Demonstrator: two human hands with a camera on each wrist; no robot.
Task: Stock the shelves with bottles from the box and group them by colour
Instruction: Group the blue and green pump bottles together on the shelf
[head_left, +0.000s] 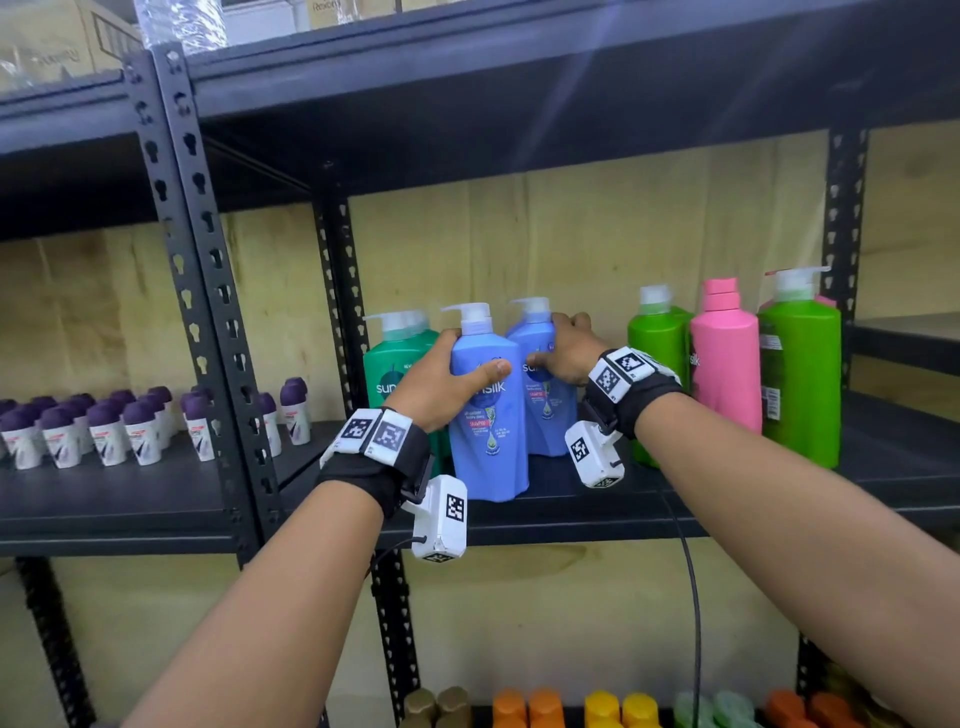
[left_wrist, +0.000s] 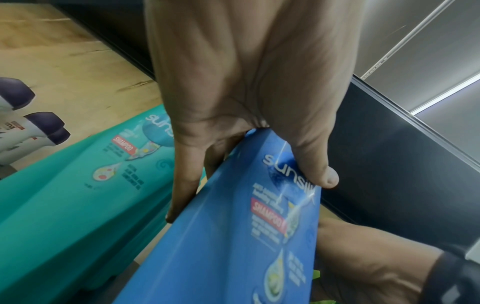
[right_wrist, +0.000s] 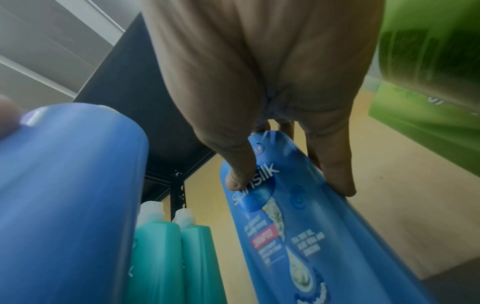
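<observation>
While both arms reach into the middle of the head view, the left hand (head_left: 441, 382) grips the front blue bottle (head_left: 487, 410), thumb across its label and fingers (head_left: 451, 340) curled round its left shoulder; the bottle stands on the dark shelf (head_left: 571, 512) near the front edge. Right hand (head_left: 569, 353) holds the rear blue bottle (head_left: 540, 384), just behind and to the right of the first, thumb on the front, fingers over its right shoulder. Teal bottles (head_left: 397, 364) stand left of the blue pair. Right of centre: a green bottle (head_left: 657, 364), a pink bottle (head_left: 724, 364) and a larger green bottle (head_left: 802, 379), close together. Purple-capped roll-ons (head_left: 109, 421) fill the neighbouring shelf at left. Orange and yellow caps show along the bottom edge. Left wrist view: thumb presses the "sunsilk" label of the front blue bottle (left_wrist: 233, 236), fingers (left_wrist: 182, 185) down its far side, between it and a teal bottle (left_wrist: 78, 195); firm hold. Right wrist view: thumb on the label of the rear blue bottle (right_wrist: 298, 226), fingers (right_wrist: 335, 164) wrapped behind its right edge; holding. Front blue bottle (right_wrist: 64, 195) fills lower left of frame, two teal bottles (right_wrist: 176, 257) behind it, green bottle (right_wrist: 428, 92) blurred at upper right.
</observation>
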